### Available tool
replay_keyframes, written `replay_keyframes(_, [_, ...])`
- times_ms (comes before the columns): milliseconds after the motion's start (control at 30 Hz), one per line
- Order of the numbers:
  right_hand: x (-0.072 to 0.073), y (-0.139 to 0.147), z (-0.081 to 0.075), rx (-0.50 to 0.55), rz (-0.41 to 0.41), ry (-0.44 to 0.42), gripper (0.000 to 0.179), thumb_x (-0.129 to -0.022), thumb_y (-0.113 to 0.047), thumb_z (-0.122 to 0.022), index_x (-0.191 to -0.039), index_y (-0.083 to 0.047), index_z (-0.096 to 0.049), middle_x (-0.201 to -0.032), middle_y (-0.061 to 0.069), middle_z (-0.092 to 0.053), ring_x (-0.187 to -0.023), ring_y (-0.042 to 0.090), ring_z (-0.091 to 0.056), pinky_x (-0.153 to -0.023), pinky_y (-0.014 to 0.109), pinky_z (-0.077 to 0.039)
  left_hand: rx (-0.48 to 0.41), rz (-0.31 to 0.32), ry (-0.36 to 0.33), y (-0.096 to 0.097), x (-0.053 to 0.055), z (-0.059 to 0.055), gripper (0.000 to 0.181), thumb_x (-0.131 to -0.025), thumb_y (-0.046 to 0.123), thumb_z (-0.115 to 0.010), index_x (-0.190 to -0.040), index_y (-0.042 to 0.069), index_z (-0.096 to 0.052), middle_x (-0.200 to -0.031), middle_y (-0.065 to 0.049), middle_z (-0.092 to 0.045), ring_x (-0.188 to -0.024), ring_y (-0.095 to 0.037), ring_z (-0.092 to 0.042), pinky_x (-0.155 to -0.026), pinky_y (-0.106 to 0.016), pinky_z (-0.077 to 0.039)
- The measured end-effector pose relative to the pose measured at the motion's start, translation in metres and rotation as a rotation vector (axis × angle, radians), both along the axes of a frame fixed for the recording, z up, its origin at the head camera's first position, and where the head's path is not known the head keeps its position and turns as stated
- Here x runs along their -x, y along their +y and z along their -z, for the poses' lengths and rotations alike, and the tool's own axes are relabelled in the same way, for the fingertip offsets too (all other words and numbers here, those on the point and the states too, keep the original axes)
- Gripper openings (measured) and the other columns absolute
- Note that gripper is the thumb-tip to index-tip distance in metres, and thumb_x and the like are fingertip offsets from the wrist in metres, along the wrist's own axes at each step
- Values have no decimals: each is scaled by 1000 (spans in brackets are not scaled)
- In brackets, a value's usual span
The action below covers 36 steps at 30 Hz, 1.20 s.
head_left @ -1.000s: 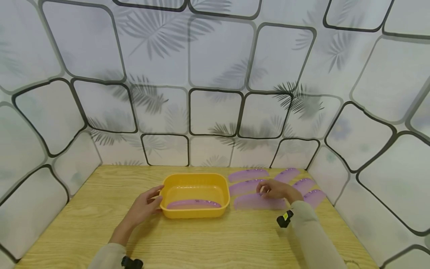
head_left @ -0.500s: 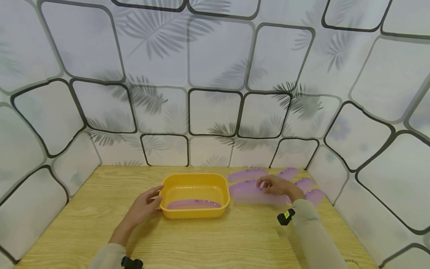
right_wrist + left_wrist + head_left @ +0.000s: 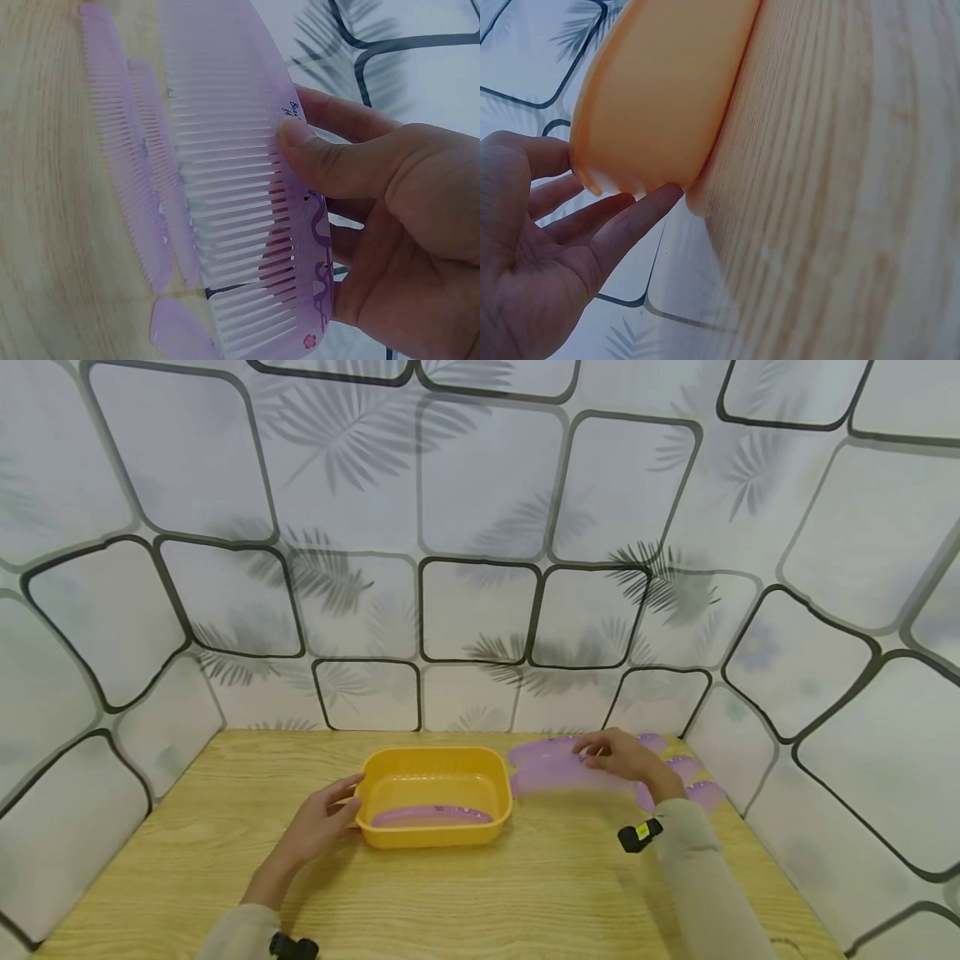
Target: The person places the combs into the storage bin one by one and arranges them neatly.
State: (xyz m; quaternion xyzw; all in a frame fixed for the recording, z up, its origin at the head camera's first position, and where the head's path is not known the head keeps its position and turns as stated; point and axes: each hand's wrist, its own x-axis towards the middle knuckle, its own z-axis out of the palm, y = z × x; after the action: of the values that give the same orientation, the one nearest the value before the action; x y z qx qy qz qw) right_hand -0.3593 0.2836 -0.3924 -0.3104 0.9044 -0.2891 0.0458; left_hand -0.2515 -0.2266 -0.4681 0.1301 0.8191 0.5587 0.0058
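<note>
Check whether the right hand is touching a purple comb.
Touching: the right wrist view shows the right hand pinching a purple comb, its thumb lying on the comb.

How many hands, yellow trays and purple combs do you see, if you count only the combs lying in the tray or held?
Hands: 2 (left hand, right hand)
Yellow tray: 1
Purple combs: 2 (comb in the tray, held comb)
Total: 5
</note>
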Motion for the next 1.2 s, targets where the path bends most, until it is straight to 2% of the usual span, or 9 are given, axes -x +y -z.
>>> replay_keyframes(467, [-3, -24, -21, 19, 40, -32, 25, -102, -5, -62, -124, -4, -72, -118, 23, -71, -88, 16, -65, -72, 29, -57, 0, 4, 16, 0, 1, 2, 53, -108, 11, -52, -156, -8, -36, -151, -43, -40, -127, -54, -59, -83, -38, -66])
replay_keyframes(733, [-2, -44, -28, 18, -5, -107, 25, -102, -4, -60, -125, -1, -70, -121, 27, -69, -92, 19, -65, -77, 38, -62, 10, -10, -3, 1, 1, 1, 54, -108, 11, -53, -156, -7, -36, -152, -41, -41, -129, -53, -57, -85, -39, -66])
replay_keyframes(1000, [-3, -69, -32, 10, -30, -112, 23, -104, -6, -58, -122, -5, -72, -111, 19, -72, -91, 19, -65, -76, 33, -62, -2, -1, 8, 0, 1, 1, 54, -109, 12, -52, -156, -8, -36, -152, -43, -40, -129, -55, -57, -84, -39, -66])
replay_keyframes(1200, [-4, -88, -36, -9, -41, -97, 24, -102, -3, -58, -120, -4, -73, -110, 19, -73, -89, 20, -66, -71, 29, -61, -21, 0, 0, 1, 0, 2, 54, -109, 12, -52, -156, -8, -36, -152, -43, -39, -130, -55, -56, -84, -38, -66])
